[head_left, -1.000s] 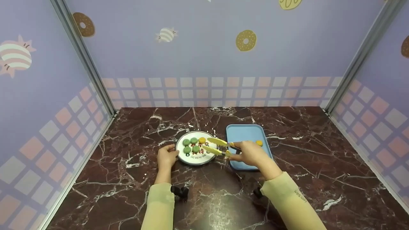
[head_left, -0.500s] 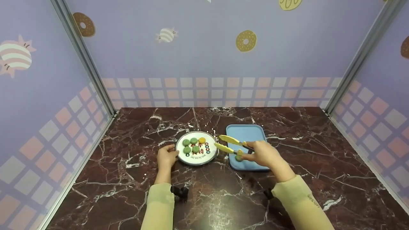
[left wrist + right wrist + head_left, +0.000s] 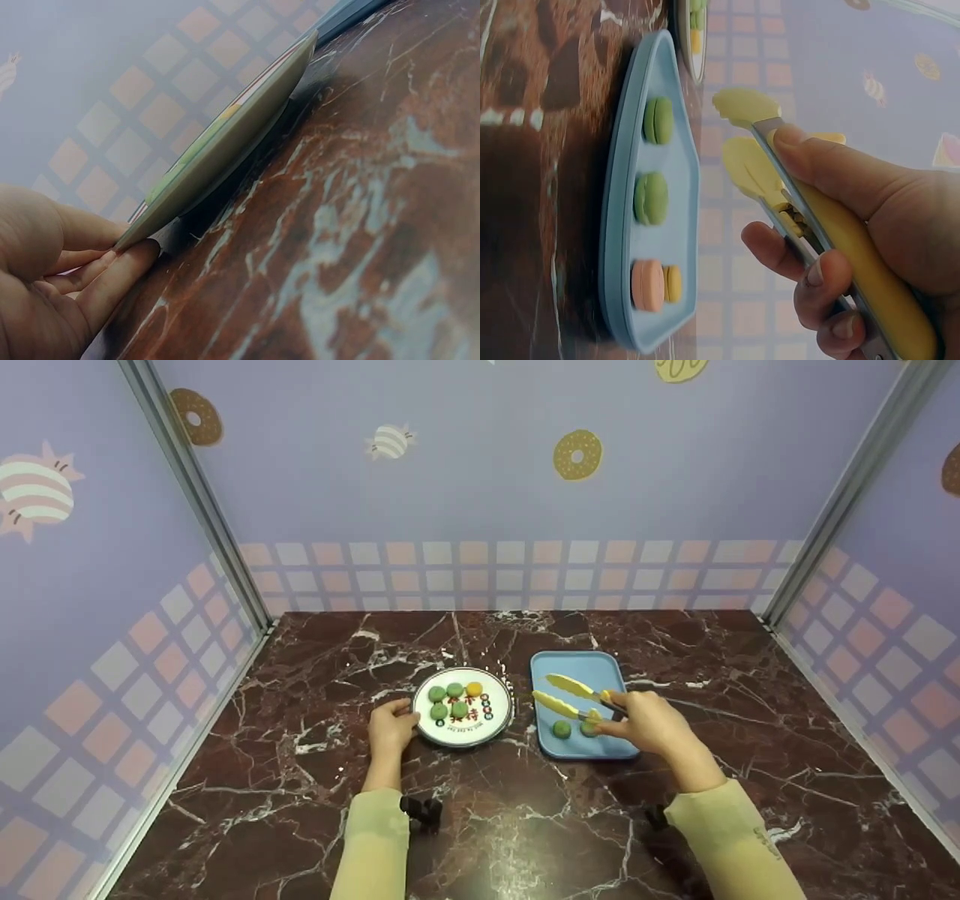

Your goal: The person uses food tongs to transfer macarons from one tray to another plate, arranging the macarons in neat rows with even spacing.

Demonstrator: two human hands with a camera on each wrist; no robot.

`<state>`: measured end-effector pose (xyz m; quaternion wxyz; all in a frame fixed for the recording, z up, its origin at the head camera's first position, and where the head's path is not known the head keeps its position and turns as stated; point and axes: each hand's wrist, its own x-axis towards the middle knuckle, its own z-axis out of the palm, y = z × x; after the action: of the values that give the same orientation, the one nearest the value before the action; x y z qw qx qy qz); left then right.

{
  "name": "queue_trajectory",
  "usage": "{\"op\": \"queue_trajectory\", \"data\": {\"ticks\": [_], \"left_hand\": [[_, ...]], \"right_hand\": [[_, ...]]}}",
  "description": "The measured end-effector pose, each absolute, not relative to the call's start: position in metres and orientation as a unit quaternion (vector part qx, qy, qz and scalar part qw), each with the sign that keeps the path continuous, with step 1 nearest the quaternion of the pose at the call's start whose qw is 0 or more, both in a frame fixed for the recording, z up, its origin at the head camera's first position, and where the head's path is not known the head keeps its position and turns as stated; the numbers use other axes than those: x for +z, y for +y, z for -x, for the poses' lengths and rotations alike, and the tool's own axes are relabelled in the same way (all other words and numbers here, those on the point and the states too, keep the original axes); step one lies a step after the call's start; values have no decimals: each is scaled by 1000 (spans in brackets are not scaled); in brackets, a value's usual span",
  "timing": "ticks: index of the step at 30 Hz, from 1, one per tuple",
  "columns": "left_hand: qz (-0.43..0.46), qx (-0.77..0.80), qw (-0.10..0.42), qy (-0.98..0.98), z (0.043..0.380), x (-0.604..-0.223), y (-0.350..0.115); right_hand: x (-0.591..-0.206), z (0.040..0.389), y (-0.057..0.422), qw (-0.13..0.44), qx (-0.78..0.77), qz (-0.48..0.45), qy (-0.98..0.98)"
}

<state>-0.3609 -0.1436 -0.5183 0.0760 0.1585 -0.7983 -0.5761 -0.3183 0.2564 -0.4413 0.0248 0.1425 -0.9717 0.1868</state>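
Note:
My left hand pinches the left rim of a white plate; in the left wrist view, its fingers reach under the tilted-looking rim. Several green macarons and one yellow macaron sit on the plate's left and upper part. With my right hand I grip yellow-tipped tongs above a blue tray. The tongs' tips stand apart with nothing between them. On the tray, the right wrist view shows two green macarons, a pink macaron and a yellow macaron.
Plate and tray stand side by side on a dark red marbled table. Patterned lilac walls enclose it at the back and both sides. A black wrist mount sits by the left sleeve.
My right hand has drawn the tongs rightward from over the plate to over the tray. Green macarons near the tray's front have come into view. My left hand stays at the plate.

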Motion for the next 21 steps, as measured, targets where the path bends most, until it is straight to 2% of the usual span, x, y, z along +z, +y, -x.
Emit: {"op": "queue_trajectory", "data": {"ticks": [5, 12, 21], "left_hand": [[-158, -584, 74, -793, 361, -519, -144], [-157, -585, 71, -792, 362, -518, -144], [-157, -583, 72, -794, 362, -519, -144]], "right_hand": [[-440, 317, 269, 5, 193, -128, -973], [-439, 316, 282, 15, 184, -116, -976], [-436, 314, 301, 0, 175, -82, -981]]}}
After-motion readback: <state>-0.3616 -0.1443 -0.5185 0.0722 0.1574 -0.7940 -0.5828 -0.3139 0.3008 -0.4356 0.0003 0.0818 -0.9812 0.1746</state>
